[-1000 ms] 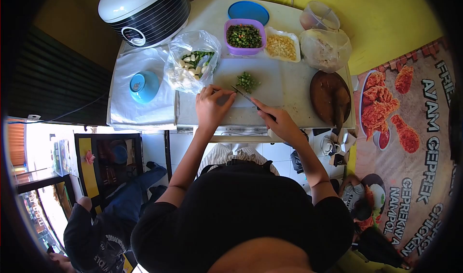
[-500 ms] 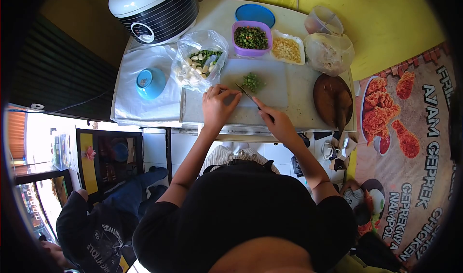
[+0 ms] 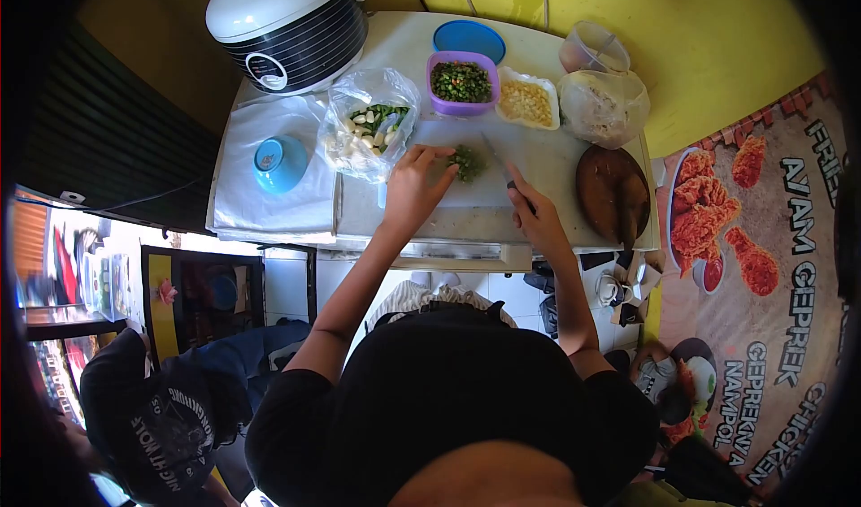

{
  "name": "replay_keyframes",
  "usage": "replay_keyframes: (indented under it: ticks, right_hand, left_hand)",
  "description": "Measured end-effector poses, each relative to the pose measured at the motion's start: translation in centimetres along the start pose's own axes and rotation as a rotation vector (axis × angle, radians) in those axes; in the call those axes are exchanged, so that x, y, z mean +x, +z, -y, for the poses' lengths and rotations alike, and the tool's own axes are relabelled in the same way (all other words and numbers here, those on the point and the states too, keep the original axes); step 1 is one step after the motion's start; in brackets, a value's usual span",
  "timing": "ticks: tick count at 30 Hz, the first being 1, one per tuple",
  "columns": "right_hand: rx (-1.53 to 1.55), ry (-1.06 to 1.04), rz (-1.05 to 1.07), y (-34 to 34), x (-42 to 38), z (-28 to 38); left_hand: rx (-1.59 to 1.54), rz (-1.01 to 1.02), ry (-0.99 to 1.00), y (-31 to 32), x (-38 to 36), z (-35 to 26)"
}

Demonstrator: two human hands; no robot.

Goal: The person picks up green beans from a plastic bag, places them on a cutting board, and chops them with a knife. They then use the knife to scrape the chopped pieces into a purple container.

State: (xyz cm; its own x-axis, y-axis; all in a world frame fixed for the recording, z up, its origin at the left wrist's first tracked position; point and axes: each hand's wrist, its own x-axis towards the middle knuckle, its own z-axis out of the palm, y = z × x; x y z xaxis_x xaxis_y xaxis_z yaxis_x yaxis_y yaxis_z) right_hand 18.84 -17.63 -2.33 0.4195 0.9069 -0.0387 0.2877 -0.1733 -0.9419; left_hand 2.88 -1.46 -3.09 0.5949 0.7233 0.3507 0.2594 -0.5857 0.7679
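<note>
My right hand (image 3: 536, 213) grips a knife (image 3: 499, 155) by its dark handle, the blade pointing up and left over the white cutting board (image 3: 484, 196). A small pile of chopped green vegetable (image 3: 465, 163) lies on the board, left of the blade. At the pile's left edge is my left hand (image 3: 417, 184), thumb and index finger apart, fingertips right at the pieces. Just beyond it, a clear plastic bag (image 3: 345, 157) holds peeled garlic cloves (image 3: 366, 130) and green pieces. A purple tub (image 3: 462, 105) of chopped green and red pieces stands behind the board.
Right of the tub are a tray of chopped pale pieces (image 3: 527, 101), a filled plastic bag (image 3: 603, 108) and a stone mortar (image 3: 596, 189) with its pestle. An upturned blue bowl (image 3: 280, 164) and a rice cooker (image 3: 291, 36) stand left. People are at both sides.
The knife has moved right, away from the pile, its blade now turned further upward. My left hand has shifted up and right to the greens, its thumb and index finger spreading.
</note>
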Motion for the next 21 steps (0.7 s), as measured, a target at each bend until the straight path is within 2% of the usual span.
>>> replay_keyframes:
  ticks: [1, 3, 6, 13, 17, 21]
  right_hand:
    - [-0.001, -0.002, -0.001, -0.2, -0.2, 0.1]
    - [0.048, 0.214, 0.009, -0.5, -0.9, 0.5]
    - [0.124, 0.257, 0.015, -0.2, -1.7, -0.4]
    - [0.196, 0.274, -0.009, 0.6, -2.0, -0.8]
    - [0.205, 0.249, 0.012, 1.4, -1.9, -0.4]
    - [0.250, 0.268, 0.004, 2.0, -1.6, -0.2]
  left_hand:
    - [-0.056, 0.014, -0.017, -0.3, -0.1, -0.2]
    - [-0.037, 0.052, 0.000, -0.7, -0.3, -0.4]
    - [0.001, 0.117, 0.048, -0.4, -0.2, 0.1]
    - [0.132, 0.233, 0.193, 0.4, 2.7, 1.4]
    - [0.128, 0.309, 0.207, 0.7, 3.5, 0.7]
    - [0.120, 0.310, 0.104, 0.4, 2.9, 1.3]
